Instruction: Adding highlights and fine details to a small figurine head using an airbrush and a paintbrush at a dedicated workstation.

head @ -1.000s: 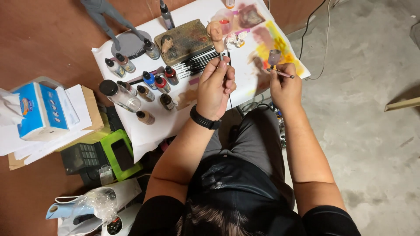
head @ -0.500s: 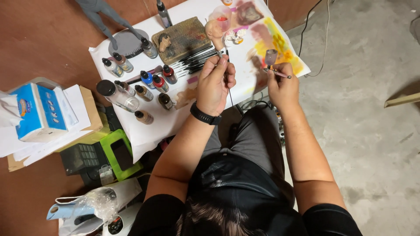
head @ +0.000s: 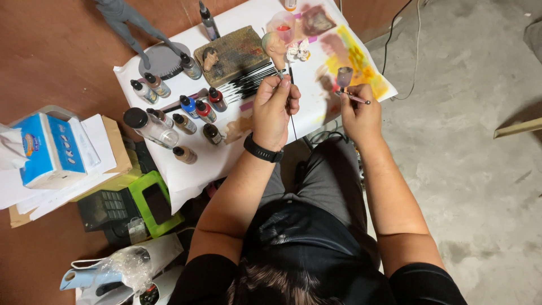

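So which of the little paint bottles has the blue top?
The small bottle with the blue cap, in the middle cluster on the white paper, right beside a red-capped bottle. The others have black or dark caps.

We see a paper sheet (head: 197, 164) spread over the surface (head: 51, 51). On it, dropper bottles (head: 186, 116) cluster toward the left, with a jar (head: 149, 127) lying at their near-left edge. Beyond them sits a block (head: 234, 53), and a row of brushes (head: 254, 79) lies just before it. The left hand (head: 274, 110) holds a small head on a stick (head: 275, 48) above the sheet (the right hand (head: 360, 116), beside it, holds an airbrush (head: 347, 85)). Left of the sheet rests a tissue box (head: 48, 149); a figurine (head: 127, 25) stands behind the bottles.
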